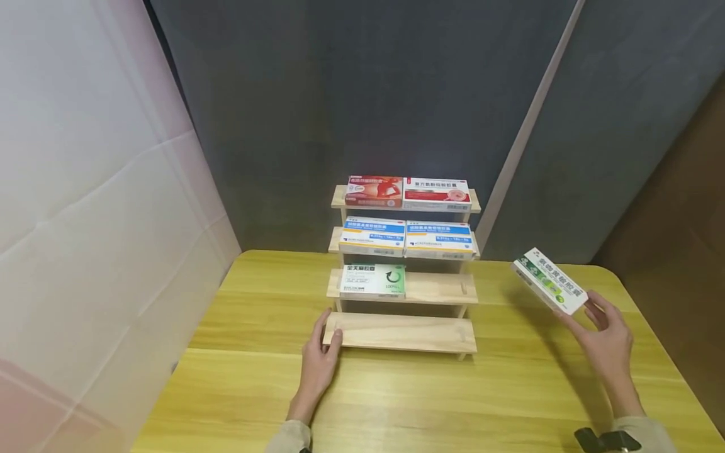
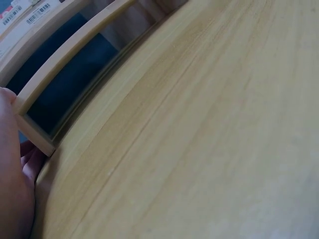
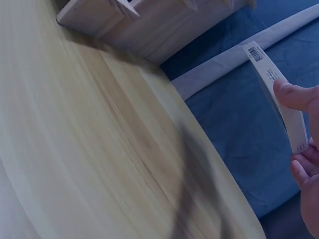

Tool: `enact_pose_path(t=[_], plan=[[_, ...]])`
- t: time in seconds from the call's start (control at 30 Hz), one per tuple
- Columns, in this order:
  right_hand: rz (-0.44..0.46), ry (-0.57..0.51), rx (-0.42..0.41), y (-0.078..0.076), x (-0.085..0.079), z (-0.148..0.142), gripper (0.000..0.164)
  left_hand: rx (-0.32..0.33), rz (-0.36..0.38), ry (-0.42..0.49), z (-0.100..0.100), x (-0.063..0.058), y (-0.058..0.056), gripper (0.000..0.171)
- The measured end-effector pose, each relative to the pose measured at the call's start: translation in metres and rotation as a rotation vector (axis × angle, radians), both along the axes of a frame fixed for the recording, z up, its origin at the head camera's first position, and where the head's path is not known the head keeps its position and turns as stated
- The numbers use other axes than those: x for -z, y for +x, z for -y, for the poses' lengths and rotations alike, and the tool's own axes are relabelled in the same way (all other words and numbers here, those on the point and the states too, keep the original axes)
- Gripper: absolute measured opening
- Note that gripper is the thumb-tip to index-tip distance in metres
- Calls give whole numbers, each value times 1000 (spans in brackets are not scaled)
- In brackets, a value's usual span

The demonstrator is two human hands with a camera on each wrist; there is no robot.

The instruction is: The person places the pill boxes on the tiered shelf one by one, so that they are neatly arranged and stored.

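Note:
My right hand (image 1: pixel 606 340) pinches a white and green medicine box (image 1: pixel 550 281) by its near right end. It holds the box tilted above the table, to the right of a four-step wooden display rack (image 1: pixel 402 332). In the right wrist view, the thumb presses the narrow side of the box (image 3: pixel 269 74), with fingers under its lower end. My left hand (image 1: pixel 320 363) grips the left end of the rack's lowest step, thumb at the front edge and fingers round the side. The left wrist view shows part of this hand (image 2: pixel 15 174) against the rack's corner.
On the top step sit a red box (image 1: pixel 374 191) and a red-and-white box (image 1: pixel 436 194). Two blue-and-white boxes (image 1: pixel 372 236) share the step below. A green-and-white box (image 1: pixel 372 280) lies left on the third step. Behind the wooden table (image 1: pixel 396 402) hangs a dark curtain (image 1: pixel 368 94).

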State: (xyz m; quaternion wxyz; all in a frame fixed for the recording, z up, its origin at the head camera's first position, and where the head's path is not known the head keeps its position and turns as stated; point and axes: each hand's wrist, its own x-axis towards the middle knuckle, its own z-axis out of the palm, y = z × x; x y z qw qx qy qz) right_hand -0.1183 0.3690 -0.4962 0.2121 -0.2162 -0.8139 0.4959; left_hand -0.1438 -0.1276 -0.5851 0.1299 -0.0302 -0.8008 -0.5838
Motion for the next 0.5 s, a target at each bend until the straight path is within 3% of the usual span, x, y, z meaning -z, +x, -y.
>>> enact_pose_path(t=[0.13,0.33,0.5], plan=[[-16,-1,-24,2,0,1,78,-10,4,-3,-4,-2,3,53],[-61,3,-56,9,-2,4,78,-19,29,17,-10,-19,10,52],[-97,22,-80,15,-6,9,77,-7,11,1,-3,-7,4,53]])
